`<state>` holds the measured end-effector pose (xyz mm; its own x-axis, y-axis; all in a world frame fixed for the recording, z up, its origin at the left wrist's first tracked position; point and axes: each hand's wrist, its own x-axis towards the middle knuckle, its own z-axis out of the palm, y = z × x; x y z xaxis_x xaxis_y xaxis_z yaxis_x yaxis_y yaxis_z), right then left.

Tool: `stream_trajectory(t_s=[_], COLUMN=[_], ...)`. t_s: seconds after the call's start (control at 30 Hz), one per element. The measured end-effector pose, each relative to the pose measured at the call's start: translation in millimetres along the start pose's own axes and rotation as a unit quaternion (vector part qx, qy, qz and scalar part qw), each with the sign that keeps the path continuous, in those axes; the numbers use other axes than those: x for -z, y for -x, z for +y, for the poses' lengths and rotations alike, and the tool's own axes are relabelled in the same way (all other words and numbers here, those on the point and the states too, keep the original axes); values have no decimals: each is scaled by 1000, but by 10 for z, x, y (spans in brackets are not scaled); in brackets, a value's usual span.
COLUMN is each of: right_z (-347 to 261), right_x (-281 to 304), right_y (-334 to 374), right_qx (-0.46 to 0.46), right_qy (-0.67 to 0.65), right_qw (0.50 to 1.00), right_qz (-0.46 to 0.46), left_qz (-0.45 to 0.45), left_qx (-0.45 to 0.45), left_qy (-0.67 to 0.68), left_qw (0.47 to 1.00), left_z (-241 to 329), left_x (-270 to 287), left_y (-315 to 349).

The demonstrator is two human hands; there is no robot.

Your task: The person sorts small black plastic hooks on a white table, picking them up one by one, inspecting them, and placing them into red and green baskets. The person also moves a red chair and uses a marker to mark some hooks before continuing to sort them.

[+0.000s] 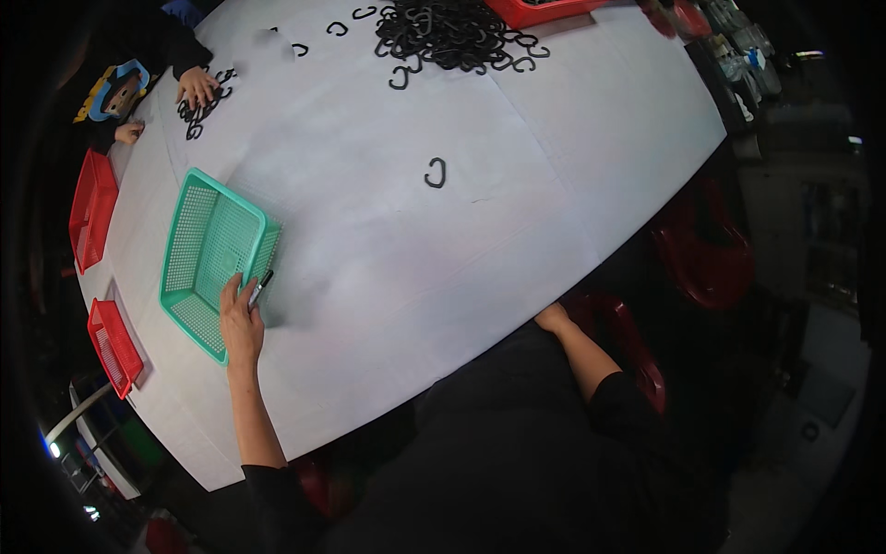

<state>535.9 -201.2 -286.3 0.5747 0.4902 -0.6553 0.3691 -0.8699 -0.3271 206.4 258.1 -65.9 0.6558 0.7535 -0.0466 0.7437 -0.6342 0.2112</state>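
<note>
Left hand [242, 321]: fingers slightly bent over the right-hand rim of the green basket [221, 249], with a black-capped marker [264, 285] apparently pinched alongside; firmness of hold on the rim not discernible. Right hand [552, 318]: at the edge of the worktop [388, 286], state of fingers impossible to tell. Green basket: upright on the worktop's left side; judged light, slightly flexible, smooth. Grasp by the rim, not the mesh walls.

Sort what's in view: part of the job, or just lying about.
Likely part of the job:
green basket, by the left hand
marker, in that hand
heaped black C-shaped pieces, like those under another person's hand

Apparently just lying about, untouched:
red baskets at far left
red chair at right
</note>
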Motion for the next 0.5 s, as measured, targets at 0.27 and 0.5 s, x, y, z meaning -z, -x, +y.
stream_trajectory(t_s=[0.27, 0.5], right_z=[1376, 2175], right_x=[1329, 1141], right_y=[-652, -410], right_qx=[-191, -263], right_qy=[7, 141], right_qw=[973, 923], right_qz=[-127, -241], left_qz=[-40, -71], left_qx=[75, -11], left_qy=[110, 81], left_qw=[990, 994], left_z=[2481, 3218], left_x=[-526, -815], left_y=[263, -36])
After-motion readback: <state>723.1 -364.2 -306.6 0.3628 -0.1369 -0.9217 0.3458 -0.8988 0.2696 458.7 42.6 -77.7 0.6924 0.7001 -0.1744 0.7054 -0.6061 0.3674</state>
